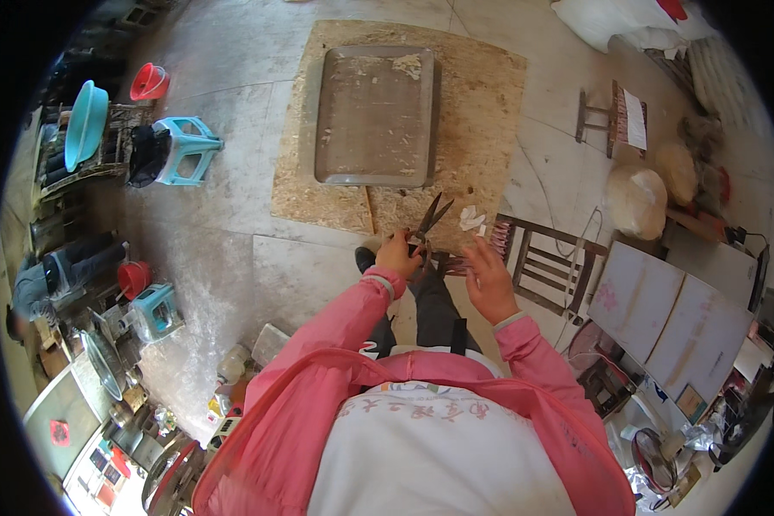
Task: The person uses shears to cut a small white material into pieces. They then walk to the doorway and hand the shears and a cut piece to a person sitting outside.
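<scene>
In my left hand [397, 255] is a pair of dark scissors [431, 218], its blades spread and pointing away from me toward the board. My right hand [492, 282] is to the right of it, fingers stretched out and loosely apart. A small pale piece shows just past its fingertips; whether they touch it is hard to tell. White scraps [470, 218] lie a little beyond, at the near edge of a worn wooden board [482, 112]. On that board rests a large grey-brown tray [321, 120] with pale flakes scattered in it.
A slatted wooden rack or chair [549, 268] stands close to my right hand, with a folding table [671, 301] farther right. Left are a blue stool [191, 153], red buckets [150, 82] and a turquoise basin [86, 126]. Another person [60, 275] bends at the far left.
</scene>
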Tool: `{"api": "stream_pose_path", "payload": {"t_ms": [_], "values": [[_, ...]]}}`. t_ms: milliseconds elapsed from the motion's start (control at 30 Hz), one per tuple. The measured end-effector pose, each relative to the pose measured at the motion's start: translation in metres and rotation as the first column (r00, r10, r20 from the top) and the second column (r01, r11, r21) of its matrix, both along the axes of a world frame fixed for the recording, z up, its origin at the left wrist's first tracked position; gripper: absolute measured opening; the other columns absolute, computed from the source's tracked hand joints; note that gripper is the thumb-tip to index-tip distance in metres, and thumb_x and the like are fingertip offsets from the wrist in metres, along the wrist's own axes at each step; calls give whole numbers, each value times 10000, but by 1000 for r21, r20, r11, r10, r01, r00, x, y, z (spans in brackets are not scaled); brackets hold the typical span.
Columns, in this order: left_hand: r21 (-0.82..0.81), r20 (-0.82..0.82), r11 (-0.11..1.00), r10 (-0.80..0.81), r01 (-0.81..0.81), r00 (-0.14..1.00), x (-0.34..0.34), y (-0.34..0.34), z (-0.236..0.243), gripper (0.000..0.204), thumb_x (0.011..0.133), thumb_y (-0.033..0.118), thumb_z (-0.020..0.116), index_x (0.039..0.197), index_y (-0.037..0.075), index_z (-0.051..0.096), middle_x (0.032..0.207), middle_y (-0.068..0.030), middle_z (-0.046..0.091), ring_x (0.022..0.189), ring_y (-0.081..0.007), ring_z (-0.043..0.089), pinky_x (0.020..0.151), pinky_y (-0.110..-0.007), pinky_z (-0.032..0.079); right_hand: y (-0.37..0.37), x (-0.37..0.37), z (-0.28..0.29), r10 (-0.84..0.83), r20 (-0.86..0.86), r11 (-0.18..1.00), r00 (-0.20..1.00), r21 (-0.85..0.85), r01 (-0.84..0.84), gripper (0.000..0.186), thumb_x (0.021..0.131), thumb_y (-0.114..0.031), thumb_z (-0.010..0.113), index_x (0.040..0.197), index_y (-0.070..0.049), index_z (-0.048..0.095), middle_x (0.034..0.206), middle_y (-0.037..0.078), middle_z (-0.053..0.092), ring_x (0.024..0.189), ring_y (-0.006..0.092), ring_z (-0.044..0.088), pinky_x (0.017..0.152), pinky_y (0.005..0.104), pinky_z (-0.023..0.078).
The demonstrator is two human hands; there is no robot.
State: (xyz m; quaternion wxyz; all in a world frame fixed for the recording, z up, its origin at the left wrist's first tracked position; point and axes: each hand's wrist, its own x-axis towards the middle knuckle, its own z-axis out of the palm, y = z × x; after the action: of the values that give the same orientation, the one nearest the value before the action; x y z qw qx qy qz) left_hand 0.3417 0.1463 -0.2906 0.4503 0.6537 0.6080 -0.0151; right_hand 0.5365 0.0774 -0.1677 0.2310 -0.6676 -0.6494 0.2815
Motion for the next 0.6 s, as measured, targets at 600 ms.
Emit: {"api": "stream_pose_path", "payload": {"t_ms": [600], "values": [[-41, 204, 992, -108, 119, 973, 27, 18, -24, 449, 767, 260, 657, 1112, 25, 490, 707, -128, 610, 632, -275, 600, 581, -377, 474, 22, 15, 16, 34, -95, 979, 995, 205, -14, 405, 661, 74, 540, 1038, -63, 599, 1188, 98, 559, 1044, 321, 495, 879, 376, 409]]}}
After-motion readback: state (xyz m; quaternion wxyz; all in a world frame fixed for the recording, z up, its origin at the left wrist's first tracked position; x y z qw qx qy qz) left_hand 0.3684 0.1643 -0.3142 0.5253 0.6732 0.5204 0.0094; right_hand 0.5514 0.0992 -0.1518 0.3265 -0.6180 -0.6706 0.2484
